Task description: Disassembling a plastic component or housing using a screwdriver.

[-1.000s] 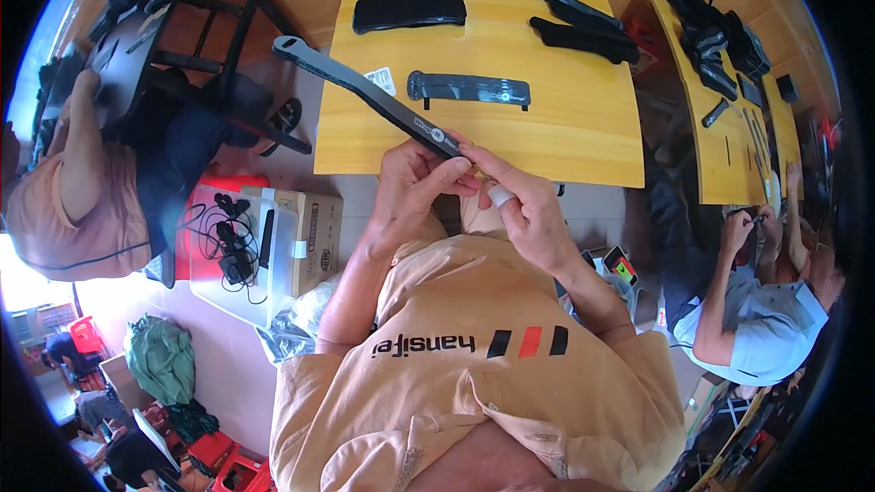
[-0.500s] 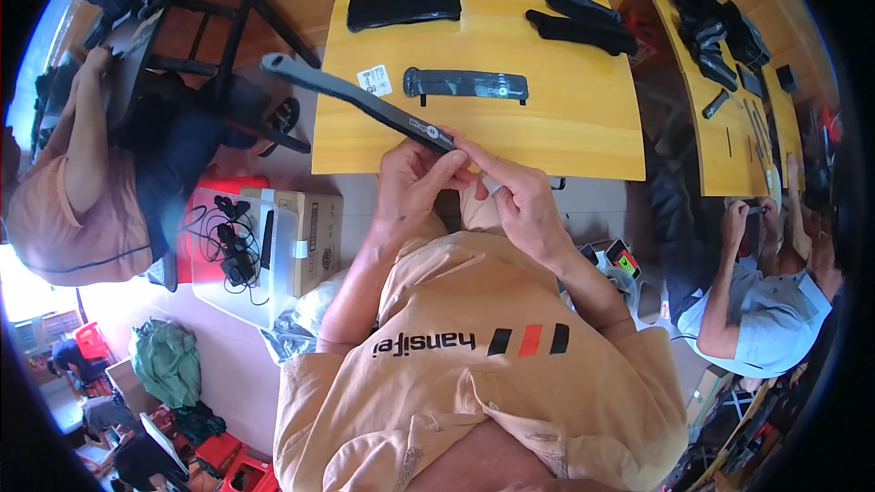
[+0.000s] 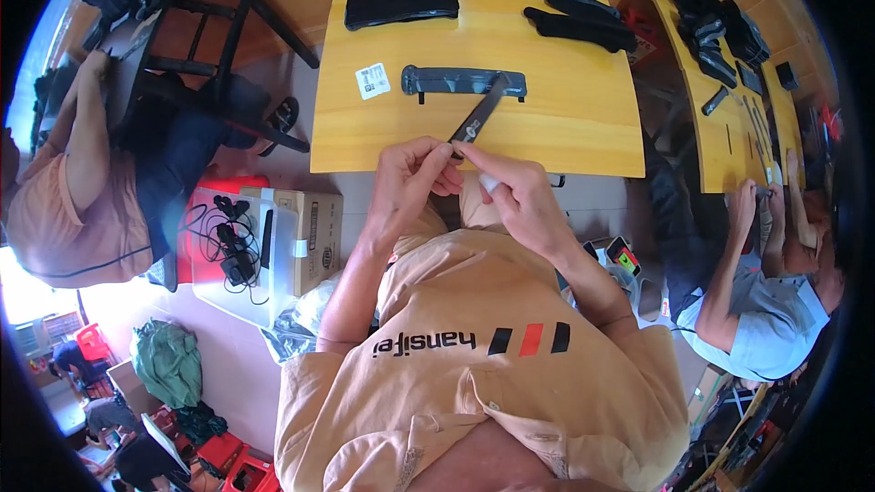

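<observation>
A narrow black strap (image 3: pixel 478 116) with small pale printing is held by its near end at the table's front edge. Both hands meet there, with my left hand (image 3: pixel 406 182) pinching the end and my right hand (image 3: pixel 527 200) closed against it, thumb and forefinger together. Something white wraps or sits at a finger of my right hand. The strap's free end slants up and right, over a flat dark strap in a clear sleeve (image 3: pixel 447 81) lying on the yellow wooden table (image 3: pixel 547 141). A white label sticker (image 3: pixel 372 81) lies left of that sleeve.
Further back on the table lie a bundle of black straps (image 3: pixel 401 7) and two dark pieces (image 3: pixel 583 23). At lower left stand a clear bin (image 3: pixel 239 255) with cables and a cardboard box (image 3: pixel 317 241). People sit at both sides; another table (image 3: pixel 720 141) is at right.
The strap's free end has swung from pointing up and left to pointing up and right, over the sleeved strap. My hands stay together at its near end, having shifted only slightly.
</observation>
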Motion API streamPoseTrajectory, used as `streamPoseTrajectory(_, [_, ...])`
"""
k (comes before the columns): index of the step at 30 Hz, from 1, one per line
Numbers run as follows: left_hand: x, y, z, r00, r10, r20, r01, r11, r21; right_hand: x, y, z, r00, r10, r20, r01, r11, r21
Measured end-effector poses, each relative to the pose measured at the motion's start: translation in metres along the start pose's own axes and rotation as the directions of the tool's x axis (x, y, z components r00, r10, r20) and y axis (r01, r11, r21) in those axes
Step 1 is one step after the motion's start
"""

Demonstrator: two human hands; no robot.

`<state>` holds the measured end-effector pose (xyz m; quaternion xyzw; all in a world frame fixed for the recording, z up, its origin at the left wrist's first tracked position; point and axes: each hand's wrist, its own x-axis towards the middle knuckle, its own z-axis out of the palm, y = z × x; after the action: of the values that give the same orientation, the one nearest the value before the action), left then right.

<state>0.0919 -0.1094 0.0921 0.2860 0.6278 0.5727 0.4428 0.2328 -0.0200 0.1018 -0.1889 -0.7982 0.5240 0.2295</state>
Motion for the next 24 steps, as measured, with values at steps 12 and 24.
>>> streamPoseTrajectory(12, [-0.005, -0.013, 0.010, 0.994, 0.065, -0.091, -0.084, 0.970, -0.230, 0.016, 0.008, 0.006, 0.981, -0.132, -0.145, 0.139, 0.990, 0.035])
streamPoseTrajectory(24, [-0.003, -0.015, 0.017, 0.962, 0.230, -0.149, -0.268, 0.679, -0.684, 0.012, -0.004, 0.006, 0.964, -0.076, -0.256, 0.126, 0.975, 0.185])
